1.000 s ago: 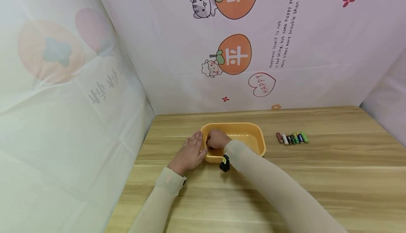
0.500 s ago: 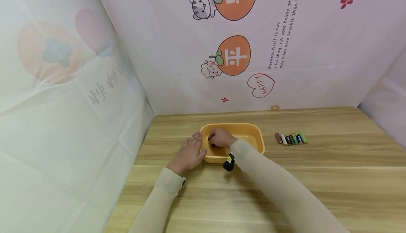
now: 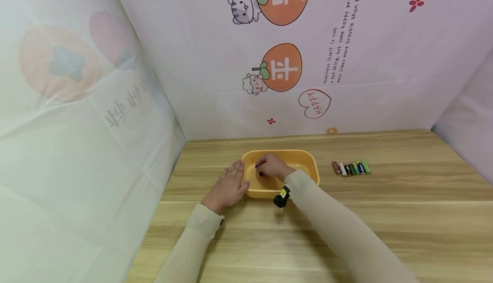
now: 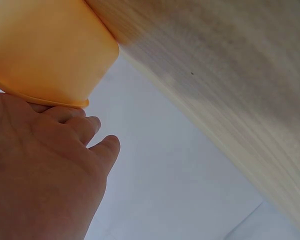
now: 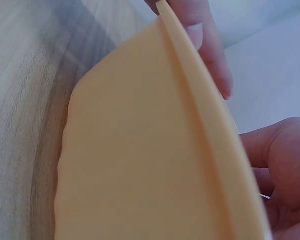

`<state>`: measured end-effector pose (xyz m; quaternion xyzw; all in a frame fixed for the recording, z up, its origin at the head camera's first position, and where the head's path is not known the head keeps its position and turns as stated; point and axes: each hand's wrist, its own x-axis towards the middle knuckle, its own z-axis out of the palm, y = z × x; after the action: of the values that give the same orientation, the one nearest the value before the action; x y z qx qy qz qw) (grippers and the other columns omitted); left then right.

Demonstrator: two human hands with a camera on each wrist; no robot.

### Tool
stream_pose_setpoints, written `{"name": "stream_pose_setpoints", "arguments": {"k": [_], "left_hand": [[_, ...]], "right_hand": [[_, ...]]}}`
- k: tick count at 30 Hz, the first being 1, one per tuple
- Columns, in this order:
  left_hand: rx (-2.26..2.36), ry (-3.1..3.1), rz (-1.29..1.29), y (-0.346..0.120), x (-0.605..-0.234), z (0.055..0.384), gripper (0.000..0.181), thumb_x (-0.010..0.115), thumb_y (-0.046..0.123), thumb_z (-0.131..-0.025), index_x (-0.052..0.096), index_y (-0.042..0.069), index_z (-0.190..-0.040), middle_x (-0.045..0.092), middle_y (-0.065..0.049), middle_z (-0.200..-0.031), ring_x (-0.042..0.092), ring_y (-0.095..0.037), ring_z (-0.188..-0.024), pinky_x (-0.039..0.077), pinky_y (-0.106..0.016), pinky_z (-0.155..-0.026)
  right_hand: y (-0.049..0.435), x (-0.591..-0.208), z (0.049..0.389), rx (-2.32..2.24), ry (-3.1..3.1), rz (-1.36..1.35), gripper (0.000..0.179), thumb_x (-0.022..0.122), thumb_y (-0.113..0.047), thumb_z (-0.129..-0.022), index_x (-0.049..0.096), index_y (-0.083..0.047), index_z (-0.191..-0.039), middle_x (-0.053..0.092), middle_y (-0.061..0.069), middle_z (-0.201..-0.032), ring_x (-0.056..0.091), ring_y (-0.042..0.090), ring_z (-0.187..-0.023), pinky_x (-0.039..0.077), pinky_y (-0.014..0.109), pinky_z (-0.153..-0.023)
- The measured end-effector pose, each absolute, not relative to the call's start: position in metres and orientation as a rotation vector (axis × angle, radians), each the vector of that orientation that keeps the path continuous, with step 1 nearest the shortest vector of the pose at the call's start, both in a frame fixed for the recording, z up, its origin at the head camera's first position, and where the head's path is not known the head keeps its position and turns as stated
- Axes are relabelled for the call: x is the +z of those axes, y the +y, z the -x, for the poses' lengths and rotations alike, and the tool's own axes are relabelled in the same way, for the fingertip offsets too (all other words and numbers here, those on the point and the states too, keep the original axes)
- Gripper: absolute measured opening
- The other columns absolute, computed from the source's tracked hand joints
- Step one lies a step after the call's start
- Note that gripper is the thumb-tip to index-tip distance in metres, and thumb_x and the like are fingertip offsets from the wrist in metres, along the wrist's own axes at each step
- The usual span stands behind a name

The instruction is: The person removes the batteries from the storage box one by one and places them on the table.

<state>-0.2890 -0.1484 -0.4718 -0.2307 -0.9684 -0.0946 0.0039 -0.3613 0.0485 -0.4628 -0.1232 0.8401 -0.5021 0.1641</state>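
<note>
A yellow-orange plastic basin (image 3: 262, 194) sits on the wooden table in the head view. My left hand (image 3: 227, 188) rests against its left end, fingers extended along the rim; in the left wrist view those fingers touch the rim from outside. Inside the basin, toward its left half, my right hand (image 3: 272, 166) pinches a small black battery-like piece (image 3: 261, 174), mostly covered by the fingers. From the right wrist camera, the basin's wall hides much of the right hand (image 5: 290, 165) and whatever it holds.
To the right of the basin, several batteries (image 3: 351, 168) of different colours lie side by side in a row on the wooden table (image 3: 404, 214). Printed white cloth (image 3: 215, 81) hangs behind the table and along its left side.
My right hand has shifted a little rightward and away from the basin's left end, with the dark piece at its fingertips. The left hand stays at the rim.
</note>
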Motion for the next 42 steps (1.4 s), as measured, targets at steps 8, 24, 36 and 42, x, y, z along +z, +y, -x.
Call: {"name": "stream_pose_setpoints", "arguments": {"k": [8, 24, 36, 42], "left_hand": [[-0.314, -3.021, 0.735, -0.148, -0.472, 0.289, 0.066, 0.027, 0.040, -0.105, 0.014, -0.003, -0.153, 0.012, -0.016, -0.160, 0.009, -0.027, -0.147, 0.014, -0.047, -0.116], [-0.345, -3.012, 0.719, -0.149, -0.474, 0.291, 0.065, 0.031, 0.038, -0.106, 0.014, -0.002, -0.154, 0.011, -0.014, -0.160, 0.009, -0.026, -0.147, 0.013, -0.046, -0.117], [-0.339, -3.019, 0.728, -0.150, -0.474, 0.289, 0.066, 0.028, 0.040, -0.105, 0.013, -0.002, -0.154, 0.009, -0.014, -0.160, 0.008, -0.025, -0.147, 0.012, -0.046, -0.117], [-0.372, -3.013, 0.720, -0.149, -0.474, 0.288, 0.065, 0.031, 0.037, -0.106, 0.012, -0.002, -0.154, 0.009, -0.013, -0.160, 0.007, -0.025, -0.147, 0.011, -0.046, -0.117]], "right_hand": [[0.057, -0.463, 0.360, -1.500, 2.358, 0.359, 0.025, 0.059, -0.001, -0.092, 0.063, 0.010, -0.114, 0.065, 0.016, -0.095, 0.062, 0.020, -0.074, 0.055, 0.033, -0.066], [0.079, -0.458, 0.354, -1.572, 2.316, 0.328, 0.020, 0.057, -0.001, -0.094, 0.062, 0.011, -0.110, 0.064, 0.020, -0.092, 0.061, 0.022, -0.073, 0.055, 0.037, -0.067], [0.098, -0.456, 0.353, -1.583, 2.321, 0.318, 0.021, 0.057, -0.001, -0.094, 0.061, 0.011, -0.111, 0.062, 0.021, -0.098, 0.062, 0.024, -0.076, 0.057, 0.037, -0.070], [0.109, -0.453, 0.350, -1.600, 2.300, 0.316, 0.026, 0.057, -0.002, -0.095, 0.058, 0.014, -0.116, 0.061, 0.027, -0.106, 0.062, 0.028, -0.081, 0.056, 0.044, -0.077]]}}
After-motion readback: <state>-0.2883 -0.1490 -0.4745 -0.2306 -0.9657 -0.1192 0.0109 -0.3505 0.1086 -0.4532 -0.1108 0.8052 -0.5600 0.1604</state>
